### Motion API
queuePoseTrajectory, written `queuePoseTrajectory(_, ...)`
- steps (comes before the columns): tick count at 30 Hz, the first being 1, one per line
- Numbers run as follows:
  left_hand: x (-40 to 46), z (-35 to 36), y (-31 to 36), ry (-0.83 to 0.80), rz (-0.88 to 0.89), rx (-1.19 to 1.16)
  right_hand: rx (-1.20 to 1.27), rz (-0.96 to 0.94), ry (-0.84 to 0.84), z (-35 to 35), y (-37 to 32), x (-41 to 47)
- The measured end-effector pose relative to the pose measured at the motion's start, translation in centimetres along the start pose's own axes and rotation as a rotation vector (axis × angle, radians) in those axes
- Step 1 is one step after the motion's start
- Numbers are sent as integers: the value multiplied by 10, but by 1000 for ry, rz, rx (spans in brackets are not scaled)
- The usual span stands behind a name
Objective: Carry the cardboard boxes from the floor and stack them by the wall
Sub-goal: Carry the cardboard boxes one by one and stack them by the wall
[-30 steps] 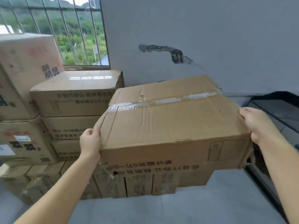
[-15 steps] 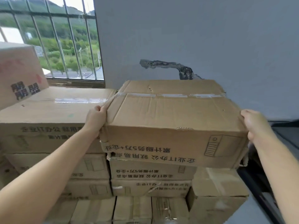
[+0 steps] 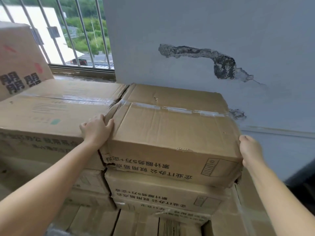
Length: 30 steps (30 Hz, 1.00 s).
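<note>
Box (image 3: 170,126) between both hands' grip.

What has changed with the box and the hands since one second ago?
The box went forward from mid-air onto the stack, beside the neighbouring box by the wall. The left hand and right hand still hold its sides.
</note>
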<state>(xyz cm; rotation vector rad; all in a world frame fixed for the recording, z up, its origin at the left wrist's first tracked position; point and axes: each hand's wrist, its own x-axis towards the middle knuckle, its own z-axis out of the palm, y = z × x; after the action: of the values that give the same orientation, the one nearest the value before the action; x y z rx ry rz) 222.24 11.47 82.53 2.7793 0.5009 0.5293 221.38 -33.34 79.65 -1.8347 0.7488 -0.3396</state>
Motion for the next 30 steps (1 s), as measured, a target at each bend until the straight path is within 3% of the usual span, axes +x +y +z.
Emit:
queuePoseTrajectory(5,1,13,2,26,-5,155,-86,34,-62,6,12,17)
queuePoseTrajectory(12,11,5,-5,-49,-21,4,-63,43,-83,-3,4,17)
queuePoseTrajectory(17,1,7,-10,-17,114,148,-105,-14,-98,-2,8,6)
queuePoseTrajectory(25,-5,-16,-1,-118,142,287,-284,-135,-96,-19,-9,-29)
queuePoseTrajectory(27,-11,-33,-3,-62,158,190,-261,-260,-90,-29,-21,-46)
queuePoseTrajectory(30,-28,-61,-9,-30,243,-230,-173,-478,-140,-42,-41,-84)
